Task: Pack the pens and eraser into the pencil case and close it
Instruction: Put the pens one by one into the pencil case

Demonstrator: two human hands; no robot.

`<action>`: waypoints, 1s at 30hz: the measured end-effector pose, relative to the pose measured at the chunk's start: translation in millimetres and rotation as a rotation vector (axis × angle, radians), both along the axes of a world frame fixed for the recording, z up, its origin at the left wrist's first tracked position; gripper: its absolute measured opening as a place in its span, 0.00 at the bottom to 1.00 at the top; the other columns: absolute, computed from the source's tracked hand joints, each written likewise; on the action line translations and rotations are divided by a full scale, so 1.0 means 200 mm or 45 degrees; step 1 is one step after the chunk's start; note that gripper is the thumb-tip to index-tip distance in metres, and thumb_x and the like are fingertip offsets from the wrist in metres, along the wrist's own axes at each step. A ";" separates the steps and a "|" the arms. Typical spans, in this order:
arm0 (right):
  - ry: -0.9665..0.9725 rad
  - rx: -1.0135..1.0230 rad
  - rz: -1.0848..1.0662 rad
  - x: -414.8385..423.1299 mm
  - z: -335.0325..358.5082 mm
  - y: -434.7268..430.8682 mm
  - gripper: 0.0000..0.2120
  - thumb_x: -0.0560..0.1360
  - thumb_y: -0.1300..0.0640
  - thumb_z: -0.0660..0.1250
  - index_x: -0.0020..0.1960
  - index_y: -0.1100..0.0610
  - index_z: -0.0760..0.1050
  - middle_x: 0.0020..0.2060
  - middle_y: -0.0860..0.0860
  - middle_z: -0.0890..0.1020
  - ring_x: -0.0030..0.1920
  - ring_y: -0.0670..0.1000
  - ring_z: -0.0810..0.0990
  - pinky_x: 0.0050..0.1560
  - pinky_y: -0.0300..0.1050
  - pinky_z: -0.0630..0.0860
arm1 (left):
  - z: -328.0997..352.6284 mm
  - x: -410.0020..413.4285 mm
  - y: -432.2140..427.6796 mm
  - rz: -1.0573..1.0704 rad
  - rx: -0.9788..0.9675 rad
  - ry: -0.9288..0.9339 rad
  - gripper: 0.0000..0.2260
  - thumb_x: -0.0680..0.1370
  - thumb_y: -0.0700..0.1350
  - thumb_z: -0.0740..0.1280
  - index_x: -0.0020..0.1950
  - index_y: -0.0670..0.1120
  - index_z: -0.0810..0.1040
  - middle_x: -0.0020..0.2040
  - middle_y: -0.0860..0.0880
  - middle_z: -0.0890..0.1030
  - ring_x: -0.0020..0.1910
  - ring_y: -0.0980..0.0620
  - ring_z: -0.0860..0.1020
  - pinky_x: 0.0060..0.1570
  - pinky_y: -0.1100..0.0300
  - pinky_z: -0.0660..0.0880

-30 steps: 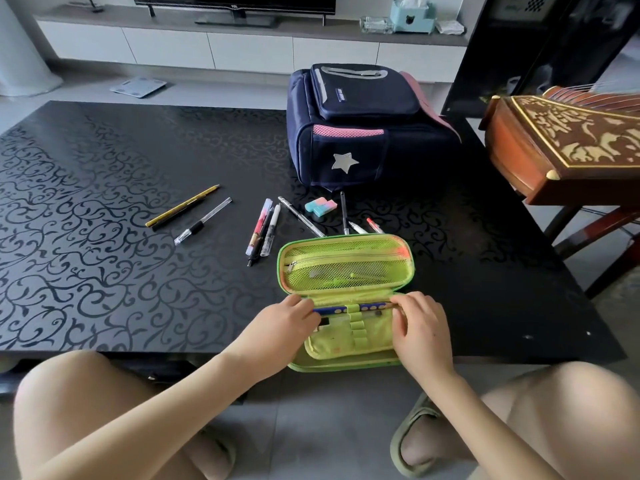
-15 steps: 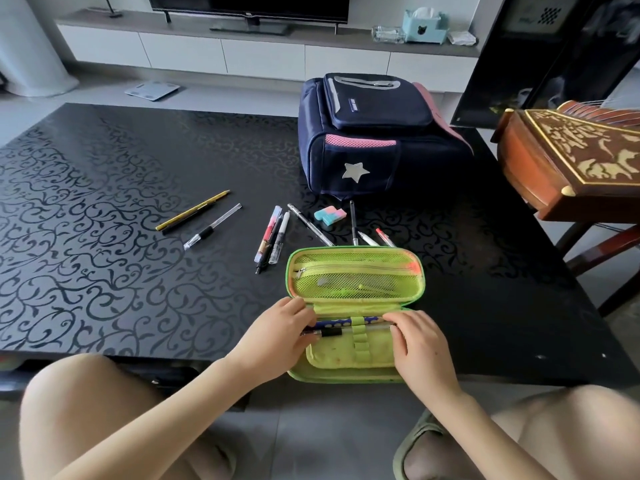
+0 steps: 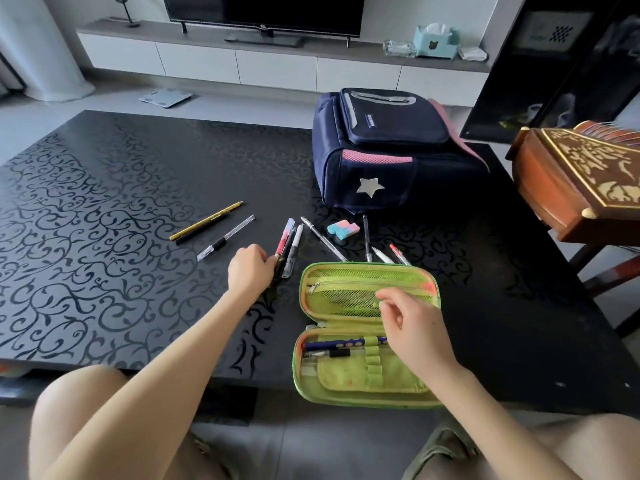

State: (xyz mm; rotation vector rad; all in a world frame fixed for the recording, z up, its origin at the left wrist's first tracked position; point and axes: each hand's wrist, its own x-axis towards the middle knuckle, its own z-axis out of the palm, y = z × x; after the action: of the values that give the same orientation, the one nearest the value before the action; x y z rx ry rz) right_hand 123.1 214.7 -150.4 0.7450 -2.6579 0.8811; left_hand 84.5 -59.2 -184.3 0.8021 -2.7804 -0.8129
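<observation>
Our left hand [image 3: 251, 268] left the pencil case [image 3: 346, 377], touching a pink pen [image 3: 286, 233], grip unclear; right hand [image 3: 415, 330] loose, empty.

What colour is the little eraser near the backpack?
The block eraser is teal and pink; head view.

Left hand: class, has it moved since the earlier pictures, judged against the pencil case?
Yes. The left hand has left the pencil case, where it was at the left edge, and gone forward and leftward to the three pens lying left of it.
</observation>
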 end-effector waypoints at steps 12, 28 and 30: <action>0.060 0.060 -0.107 0.08 -0.06 0.13 0.09 0.70 0.67 0.71 0.49 0.58 0.80 0.31 0.44 0.79 0.28 0.34 0.67 0.31 0.31 0.70 | 0.16 -0.10 -0.01 -0.167 -0.076 -0.247 0.12 0.74 0.38 0.63 0.30 0.40 0.70 0.32 0.45 0.73 0.36 0.43 0.73 0.37 0.57 0.71; -1.047 -0.927 -0.006 0.24 0.10 -0.01 0.03 0.75 0.63 0.66 0.43 0.63 0.77 0.29 0.52 0.79 0.28 0.47 0.73 0.27 0.38 0.70 | 0.33 0.56 0.35 -0.241 1.706 0.104 0.04 0.71 0.41 0.71 0.45 0.44 0.79 0.39 0.46 0.79 0.38 0.53 0.77 0.36 0.65 0.73; -1.078 -0.827 -0.013 0.22 0.09 0.05 0.03 0.75 0.64 0.66 0.43 0.62 0.78 0.28 0.51 0.79 0.28 0.47 0.73 0.27 0.38 0.69 | 0.34 0.58 0.33 -0.457 1.048 0.084 0.04 0.74 0.43 0.69 0.48 0.48 0.81 0.41 0.52 0.83 0.41 0.59 0.79 0.41 0.69 0.74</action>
State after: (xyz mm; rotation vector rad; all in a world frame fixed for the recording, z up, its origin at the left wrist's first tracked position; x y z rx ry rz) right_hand 167.0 225.1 -131.6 0.1994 -2.6425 2.2979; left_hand 199.9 6.4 -116.8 0.3205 -2.5123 -2.0629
